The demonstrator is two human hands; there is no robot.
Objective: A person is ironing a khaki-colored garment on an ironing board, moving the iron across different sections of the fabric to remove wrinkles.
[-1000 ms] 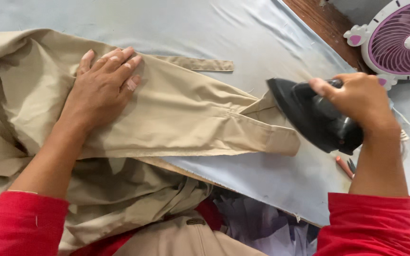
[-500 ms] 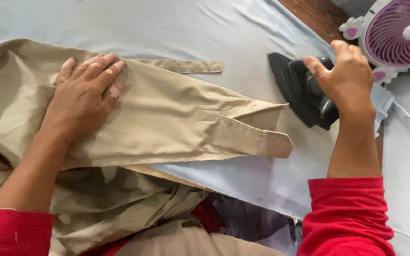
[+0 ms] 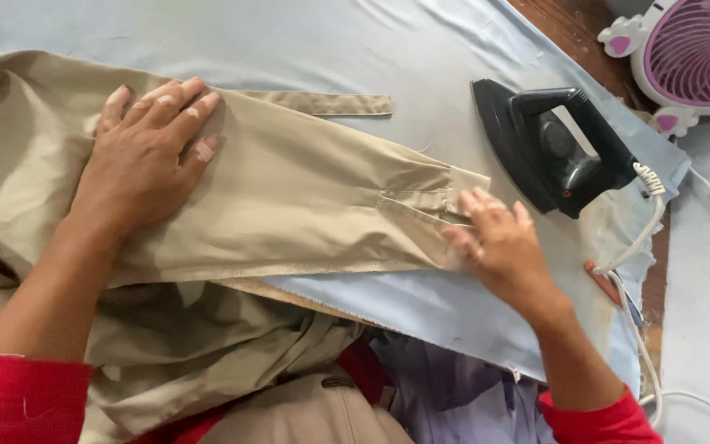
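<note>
A tan sleeve lies flat across a pale blue cloth that covers the desk, its cuff end pointing toward a black iron. The left hand rests palm down on the upper part of the sleeve, far from the iron, with the fingers spread flat and released, gripping nothing. The right hand lies on the cuff, the end of the sleeve nearest the iron; its fingers are stretched out and pressed on the cloth edge, not clenched. The sleeve thus runs between the two hands, under both sets of fingers.

The iron stands alone on the blue cloth, just beyond the cuff and apart from the right hand, touched by neither hand. Its white cord trails down past the right wrist. A narrow tan strap lies on the cloth on the far side of the sleeve from the person. The rest of the tan garment bunches up on the near side of the sleeve, by the person's red sleeves. A small purple and white fan sits beyond the iron.
</note>
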